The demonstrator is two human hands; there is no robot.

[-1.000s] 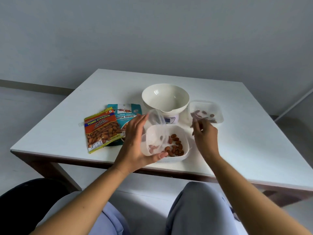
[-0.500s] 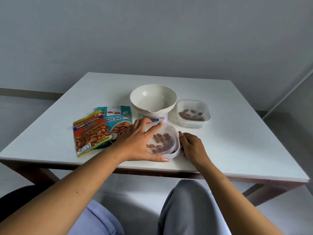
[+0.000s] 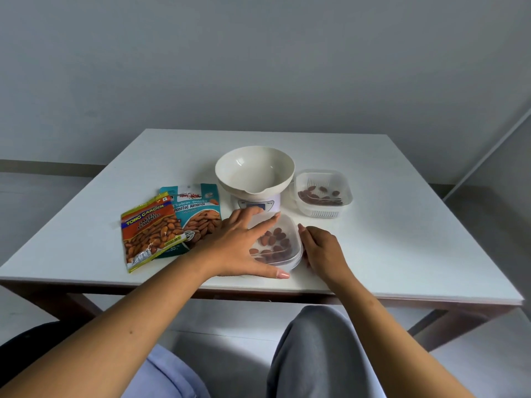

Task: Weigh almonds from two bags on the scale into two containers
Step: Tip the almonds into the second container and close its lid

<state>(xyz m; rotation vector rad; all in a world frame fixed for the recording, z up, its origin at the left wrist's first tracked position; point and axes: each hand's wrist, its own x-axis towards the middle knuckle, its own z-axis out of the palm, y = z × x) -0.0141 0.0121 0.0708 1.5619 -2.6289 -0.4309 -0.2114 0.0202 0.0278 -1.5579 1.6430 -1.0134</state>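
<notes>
A clear lidded container [image 3: 283, 245] with several almonds stands near the table's front edge. My left hand [image 3: 238, 248] lies flat on its lid, fingers spread. My right hand [image 3: 319, 251] touches its right side with curled fingers. Behind it stands a white scale [image 3: 258, 203] with an empty cream bowl [image 3: 254, 169] on top. To the scale's right sits a second clear container [image 3: 323, 193], lidless, with several almonds inside. Two almond bags lie at the left: an orange one [image 3: 149, 234] overlapping a teal one [image 3: 198, 211].
The white table [image 3: 402, 239] has bare surface at the right and the back. Its front edge runs just below my hands. My knees are under the table. A grey wall stands behind.
The lid went from tilted in my left hand to flat on the near container. My right hand came back from the far container to the near container's right side.
</notes>
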